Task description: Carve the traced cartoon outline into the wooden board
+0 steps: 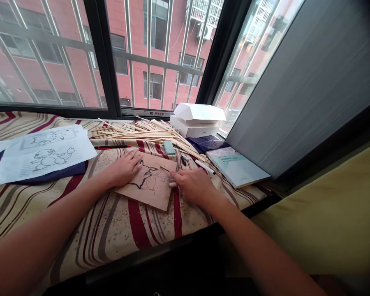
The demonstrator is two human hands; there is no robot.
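A flat wooden board point(152, 197) lies tilted on the striped cloth, bearing a cartoon outline, part thick black and part thin line. My left hand point(125, 167) rests flat on the board's upper left side, fingers stretched out. At the board's right edge, my right hand point(193, 185) is closed around a slim carving tool point(173, 185). The pale wooden end of its handle pokes out below the fingers, and its thin dark tip reaches over the drawing. Most of the handle is hidden in the hand. Small wood crumbs are scattered on the cloth around the board.
Printed drawing sheets point(54, 150) lie left, with a red-black pen point(112, 146) nearby. Behind the board are a pale green eraser point(169, 147), thin wooden sticks point(148, 130) and a white box point(200, 119). A white marker point(205, 167) and a book point(237, 164) lie right.
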